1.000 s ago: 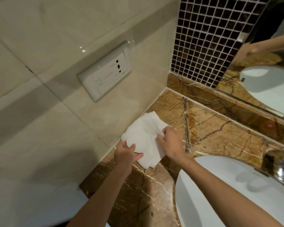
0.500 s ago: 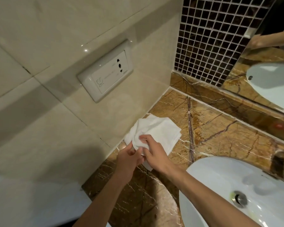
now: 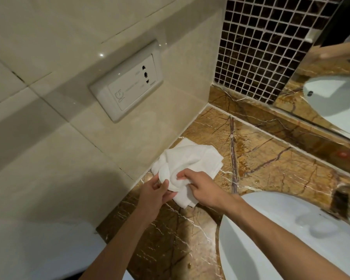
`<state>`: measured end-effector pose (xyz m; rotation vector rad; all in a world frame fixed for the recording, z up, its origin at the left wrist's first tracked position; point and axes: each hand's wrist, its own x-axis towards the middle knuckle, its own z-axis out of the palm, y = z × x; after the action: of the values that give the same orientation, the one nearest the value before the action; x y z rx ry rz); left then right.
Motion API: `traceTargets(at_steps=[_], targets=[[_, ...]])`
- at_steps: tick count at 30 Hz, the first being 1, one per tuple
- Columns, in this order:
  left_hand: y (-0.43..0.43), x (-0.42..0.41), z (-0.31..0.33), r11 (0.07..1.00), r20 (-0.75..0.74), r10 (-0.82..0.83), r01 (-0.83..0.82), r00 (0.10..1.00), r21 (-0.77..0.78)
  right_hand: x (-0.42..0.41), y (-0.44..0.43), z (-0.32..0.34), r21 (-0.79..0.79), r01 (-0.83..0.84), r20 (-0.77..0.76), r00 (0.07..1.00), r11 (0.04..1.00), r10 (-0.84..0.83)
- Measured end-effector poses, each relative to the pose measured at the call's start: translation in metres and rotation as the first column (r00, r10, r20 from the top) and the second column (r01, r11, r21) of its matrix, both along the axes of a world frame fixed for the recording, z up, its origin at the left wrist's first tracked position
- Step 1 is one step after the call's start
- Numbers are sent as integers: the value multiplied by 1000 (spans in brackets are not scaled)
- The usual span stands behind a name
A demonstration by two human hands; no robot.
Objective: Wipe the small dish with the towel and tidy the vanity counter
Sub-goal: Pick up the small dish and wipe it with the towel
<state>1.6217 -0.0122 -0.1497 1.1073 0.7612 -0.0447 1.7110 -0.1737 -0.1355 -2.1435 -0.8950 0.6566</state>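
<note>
Left hand (image 3: 153, 194): pinches the towel (image 3: 187, 162) edge.
Right hand (image 3: 202, 187): grips the bunched towel.
Worktop (image 3: 271, 170): brown marble.
Socket plate (image 3: 127, 87): faint print, unreadable.

Both forearms are bare from the lower frame edge to the wrists, with no sleeve showing. The left hand (image 3: 152, 194) and right hand (image 3: 205, 188) are bare too. Short, unpainted fingernails show on the fingers.

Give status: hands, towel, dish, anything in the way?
Left hand and right hand both pinching the white towel above the counter. Dish hidden, maybe inside the towel. Nothing in the way.
</note>
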Motion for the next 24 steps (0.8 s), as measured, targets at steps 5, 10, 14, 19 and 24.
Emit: traceTargets(at_steps=[5, 10, 14, 19, 24], targets=[[-7, 4, 5, 998, 23, -34, 33, 999, 51, -8, 23, -3, 98, 129, -76, 990, 987, -122], [-2, 8, 8, 997, 48, -37, 34, 998, 64, -16, 30, -1, 204, 234, -304, 938, 951, -166], [1, 9, 6, 1000, 56, -21, 22, 998, -6, -8, 8, 1, 164, 130, -224, 970, 978, -92], [2, 9, 4, 997, 80, -32, 37, 996, -60, 7, -7, -2, 83, 35, -150, 988, 996, -22], [-3, 11, 6, 997, 60, -80, 79, 995, 20, -5, 19, -12, 89, 74, -98, 993, 993, -65]])
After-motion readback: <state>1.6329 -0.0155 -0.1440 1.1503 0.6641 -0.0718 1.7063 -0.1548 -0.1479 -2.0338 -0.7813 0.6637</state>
